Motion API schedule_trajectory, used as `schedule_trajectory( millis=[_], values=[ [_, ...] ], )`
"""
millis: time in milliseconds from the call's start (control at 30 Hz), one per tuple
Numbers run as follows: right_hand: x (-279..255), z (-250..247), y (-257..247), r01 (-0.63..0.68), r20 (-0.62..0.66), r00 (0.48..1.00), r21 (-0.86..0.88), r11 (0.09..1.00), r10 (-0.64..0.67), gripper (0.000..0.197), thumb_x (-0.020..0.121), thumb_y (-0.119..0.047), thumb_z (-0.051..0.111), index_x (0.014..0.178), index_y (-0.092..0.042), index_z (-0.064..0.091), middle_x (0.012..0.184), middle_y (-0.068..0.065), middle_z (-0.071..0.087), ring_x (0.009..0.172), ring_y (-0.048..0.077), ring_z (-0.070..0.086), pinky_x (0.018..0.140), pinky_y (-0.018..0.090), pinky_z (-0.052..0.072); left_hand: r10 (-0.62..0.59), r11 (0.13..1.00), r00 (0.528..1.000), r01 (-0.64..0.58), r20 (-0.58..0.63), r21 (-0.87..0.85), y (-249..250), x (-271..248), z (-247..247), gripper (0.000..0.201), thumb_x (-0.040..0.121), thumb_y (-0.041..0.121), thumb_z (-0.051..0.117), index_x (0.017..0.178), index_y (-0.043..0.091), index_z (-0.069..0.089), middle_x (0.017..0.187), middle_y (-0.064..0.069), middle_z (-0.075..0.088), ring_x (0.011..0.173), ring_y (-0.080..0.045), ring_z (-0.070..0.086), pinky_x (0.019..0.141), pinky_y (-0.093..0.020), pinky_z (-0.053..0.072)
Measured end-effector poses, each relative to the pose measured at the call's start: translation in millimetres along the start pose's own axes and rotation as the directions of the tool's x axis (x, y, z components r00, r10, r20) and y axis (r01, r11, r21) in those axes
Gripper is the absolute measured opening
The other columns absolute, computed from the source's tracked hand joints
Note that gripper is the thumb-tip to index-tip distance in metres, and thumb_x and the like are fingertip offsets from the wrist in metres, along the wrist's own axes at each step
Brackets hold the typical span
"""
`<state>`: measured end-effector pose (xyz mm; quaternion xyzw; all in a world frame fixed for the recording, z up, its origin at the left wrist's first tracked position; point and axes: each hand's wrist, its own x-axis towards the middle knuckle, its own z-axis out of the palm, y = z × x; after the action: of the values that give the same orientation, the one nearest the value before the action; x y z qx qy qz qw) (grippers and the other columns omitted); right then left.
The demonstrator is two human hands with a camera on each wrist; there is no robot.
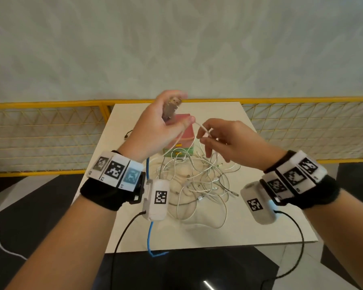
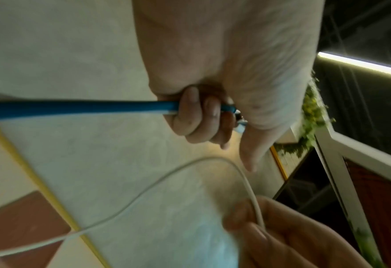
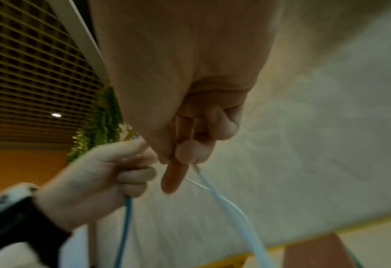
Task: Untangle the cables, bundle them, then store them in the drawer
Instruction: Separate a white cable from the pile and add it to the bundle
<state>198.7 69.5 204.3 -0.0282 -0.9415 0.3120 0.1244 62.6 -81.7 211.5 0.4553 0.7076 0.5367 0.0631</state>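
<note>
A tangle of white cables (image 1: 199,183) lies on the white table (image 1: 277,222). My left hand (image 1: 176,114) is raised above it, fingers (image 2: 194,112) curled round a blue cable (image 2: 75,108); that cable hangs past my wrist to the table's front edge (image 1: 149,235). My right hand (image 1: 203,137) pinches one white cable (image 1: 201,127) lifted from the tangle. This cable (image 2: 144,195) arcs close under my left thumb; whether they touch is unclear. In the right wrist view, thumb and fingers (image 3: 187,152) hold the white cable (image 3: 226,204). A small pink and green drawer box (image 1: 187,132) stands behind the hands, partly hidden.
A black cable end (image 1: 127,135) lies on the table's left side. A yellow mesh railing (image 1: 46,130) runs behind and on both sides of the table. Thin black leads (image 1: 122,233) hang from both wrist devices. The floor in front is dark.
</note>
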Motion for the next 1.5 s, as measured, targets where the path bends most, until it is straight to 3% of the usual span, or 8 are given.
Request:
schedule_trajectory(
  millis=[200,433,533,700,1033,1200,1333,1500],
  values=[
    [-46.5,-7.8,-38.5,0.095,0.324,0.946,-0.276,0.956,-0.001,0.042,0.087,-0.061,0.040,0.083,-0.026,0.065,0.067,-0.017,0.069,0.058,0.005,0.061,0.059,0.021,0.048,-0.166,0.925,0.978,0.198,0.125,-0.323,13.4,-8.5,0.2,0.028,0.103,0.027,0.045,0.078,0.016,0.046,0.059,0.008,0.030,0.048,-0.008,0.029,0.048,-0.021,0.025],
    [-48.5,17.6,-20.4,-0.003,0.030,1.000,0.044,0.999,0.001,0.037,0.096,-0.038,0.042,0.126,-0.017,0.050,0.118,-0.007,0.060,0.108,0.002,0.056,0.093,0.021,0.046,0.001,0.944,0.958,0.094,0.288,-0.315,37.3,-32.1,34.1,0.046,0.102,0.040,0.036,0.062,0.028,0.056,0.075,-0.003,0.052,0.073,-0.008,0.052,0.074,-0.018,0.044],
    [-50.7,29.3,-25.1,-0.042,0.104,0.995,0.383,0.923,0.002,0.022,0.100,-0.016,0.039,0.116,-0.010,0.052,0.104,-0.009,0.060,0.100,-0.002,0.059,0.091,0.016,0.045,-0.043,0.943,0.964,0.126,0.262,-0.309,41.2,-37.3,44.6,0.038,0.100,0.041,0.040,0.077,0.019,0.060,0.080,0.002,0.052,0.065,0.001,0.052,0.059,-0.013,0.044],
    [-58.4,47.7,-29.4,-0.087,0.062,0.996,0.651,0.754,0.062,0.022,0.103,-0.009,0.026,0.098,-0.002,0.046,0.070,-0.002,0.052,0.062,0.019,0.056,0.069,0.050,0.053,-0.021,0.880,0.958,0.153,0.284,-0.450,46.8,-45.7,47.7,0.020,0.104,0.029,0.039,0.114,0.021,0.053,0.074,-0.004,0.062,0.077,-0.026,0.069,0.038,-0.023,0.042],
    [-70.9,56.6,-29.6,-0.103,-0.005,0.987,0.735,0.670,0.158,0.033,0.104,-0.020,0.025,0.092,-0.001,0.050,0.059,0.007,0.031,0.044,0.013,0.026,0.040,0.023,0.027,-0.051,0.789,0.934,0.256,0.355,-0.559,46.8,-59.1,48.0,0.038,0.106,0.028,0.029,0.142,0.025,0.042,0.110,-0.012,0.073,0.101,-0.029,0.070,0.045,-0.013,0.040],
    [-70.5,60.1,-29.9,-0.106,0.021,0.990,0.763,0.638,0.139,0.030,0.104,-0.020,0.024,0.089,-0.005,0.046,0.059,0.000,0.029,0.044,0.005,0.024,0.041,0.019,0.022,-0.133,0.790,0.942,0.289,0.309,-0.542,41.3,-60.3,56.0,0.031,0.105,0.031,0.032,0.091,0.013,0.054,0.084,-0.003,0.075,0.091,-0.024,0.073,0.041,-0.013,0.037],
    [-69.6,73.1,-21.4,-0.082,0.029,0.996,0.629,0.773,0.082,0.025,0.103,-0.018,0.025,0.088,-0.009,0.042,0.066,0.002,0.034,0.053,0.009,0.033,0.050,0.033,0.035,-0.078,0.750,0.987,0.149,0.137,-0.645,38.0,-46.9,56.7,0.025,0.106,0.024,0.031,0.092,0.014,0.049,0.054,0.008,0.034,0.042,-0.011,0.036,0.044,-0.026,0.030],
    [-78.8,103.5,9.3,-0.147,0.270,0.960,0.238,0.960,0.081,0.023,0.102,-0.028,0.027,0.094,-0.013,0.042,0.073,0.001,0.048,0.057,0.016,0.053,0.062,0.037,0.051,-0.038,0.730,0.997,0.074,0.068,-0.679,41.1,-28.7,33.0,0.017,0.106,0.022,0.035,0.112,0.019,0.050,0.055,0.003,0.024,0.039,-0.008,0.015,0.041,-0.017,0.016]
  ],
)
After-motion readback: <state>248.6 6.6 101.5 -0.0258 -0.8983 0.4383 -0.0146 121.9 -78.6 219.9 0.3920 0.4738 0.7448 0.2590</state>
